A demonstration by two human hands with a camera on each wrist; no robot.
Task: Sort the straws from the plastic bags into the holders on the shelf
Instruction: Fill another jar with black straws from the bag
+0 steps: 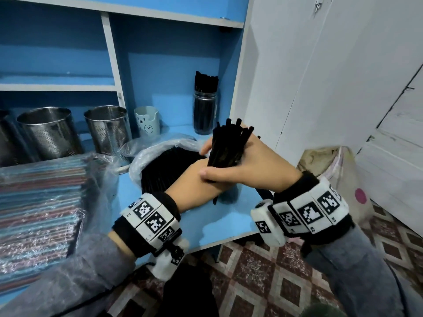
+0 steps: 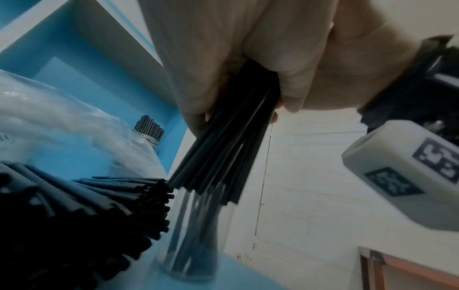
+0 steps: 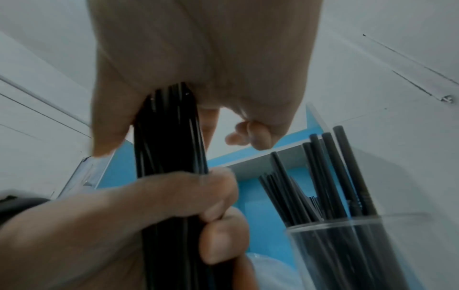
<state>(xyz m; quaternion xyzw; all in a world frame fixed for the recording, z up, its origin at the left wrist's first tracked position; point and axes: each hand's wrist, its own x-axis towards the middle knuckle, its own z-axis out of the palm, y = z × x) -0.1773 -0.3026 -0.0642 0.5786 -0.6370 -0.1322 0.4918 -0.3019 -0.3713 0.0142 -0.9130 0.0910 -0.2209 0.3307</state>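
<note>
Both hands hold one upright bundle of black straws (image 1: 229, 145) over the front right of the blue shelf (image 1: 231, 216). My right hand (image 1: 258, 163) wraps its upper part, thumb towards me. My left hand (image 1: 196, 188) grips it lower down, mostly hidden under the right. In the right wrist view the left hand (image 3: 161, 206) closes round the bundle (image 3: 168, 137) below the right hand (image 3: 198, 58). The bundle (image 2: 223, 147) points down at a clear cup (image 2: 191, 245) holding a few straws. The open bag of black straws (image 1: 160, 161) lies just left.
A clear jar (image 1: 204, 110) full of black straws stands at the back right. Two perforated metal holders (image 1: 50, 133) (image 1: 107, 129) and a pale bear cup (image 1: 147, 122) line the back. A bag of coloured straws (image 1: 41, 202) covers the shelf's left. White cupboard doors (image 1: 332, 88) are on the right.
</note>
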